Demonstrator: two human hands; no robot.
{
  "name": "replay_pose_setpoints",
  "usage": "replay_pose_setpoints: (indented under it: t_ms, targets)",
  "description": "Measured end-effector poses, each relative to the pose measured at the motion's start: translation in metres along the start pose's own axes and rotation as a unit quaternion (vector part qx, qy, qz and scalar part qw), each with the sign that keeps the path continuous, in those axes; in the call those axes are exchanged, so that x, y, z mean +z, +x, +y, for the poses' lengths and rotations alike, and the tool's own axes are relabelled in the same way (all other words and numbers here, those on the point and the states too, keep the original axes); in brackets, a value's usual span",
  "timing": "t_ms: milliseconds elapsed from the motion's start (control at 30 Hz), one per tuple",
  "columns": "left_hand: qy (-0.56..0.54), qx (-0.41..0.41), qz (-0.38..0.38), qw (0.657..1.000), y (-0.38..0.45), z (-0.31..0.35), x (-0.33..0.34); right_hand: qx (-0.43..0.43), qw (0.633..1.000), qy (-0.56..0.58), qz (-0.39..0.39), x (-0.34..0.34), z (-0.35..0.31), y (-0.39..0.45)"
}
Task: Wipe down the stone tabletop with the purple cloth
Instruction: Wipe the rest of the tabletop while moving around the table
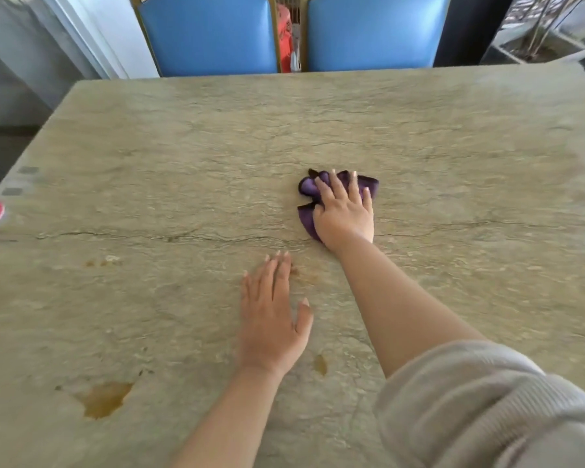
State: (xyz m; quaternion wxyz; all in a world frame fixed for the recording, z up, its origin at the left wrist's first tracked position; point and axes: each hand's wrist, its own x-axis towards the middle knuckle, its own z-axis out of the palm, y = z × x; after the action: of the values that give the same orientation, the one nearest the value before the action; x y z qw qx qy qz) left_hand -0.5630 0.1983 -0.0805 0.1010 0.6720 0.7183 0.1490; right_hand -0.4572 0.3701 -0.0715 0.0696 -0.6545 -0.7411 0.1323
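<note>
Two hands lie on the stone tabletop: the right hand presses flat on the bunched purple cloth near the table's middle, its fingers straight and slightly spread over the fabric, while the left hand rests palm-down on bare stone nearer the person, fingers straight and close together, thumb out. Brownish stains mark the near left surface, and two blue chairs stand at the far edge.

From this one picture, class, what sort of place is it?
Probably a dining area, perhaps in a home or cafe. A large stone tabletop with brown spills faces two blue padded chairs, and a purple cloth is wiping it.
</note>
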Motion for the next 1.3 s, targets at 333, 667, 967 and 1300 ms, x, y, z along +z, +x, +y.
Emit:
replay_pose_setpoints:
  t_ms: [333,667,967,1300]
  targets:
    - [-0.135,-0.054,0.064,0.987,-0.003,0.000,-0.005,-0.259,0.961,0.051,-0.088,-0.023,0.070,-0.072]
    - [-0.214,-0.059,0.105,0.969,-0.002,-0.002,-0.005,-0.233,0.971,0.011,-0.060,0.002,-0.011,-0.104]
    - [0.063,-0.067,0.066,0.994,-0.001,-0.070,-0.038,-0.016,1.000,0.006,0.009,0.006,-0.001,-0.096]
    - [-0.005,-0.120,0.071,0.990,-0.009,-0.085,-0.030,-0.304,0.950,0.003,-0.066,0.031,-0.086,-0.062]
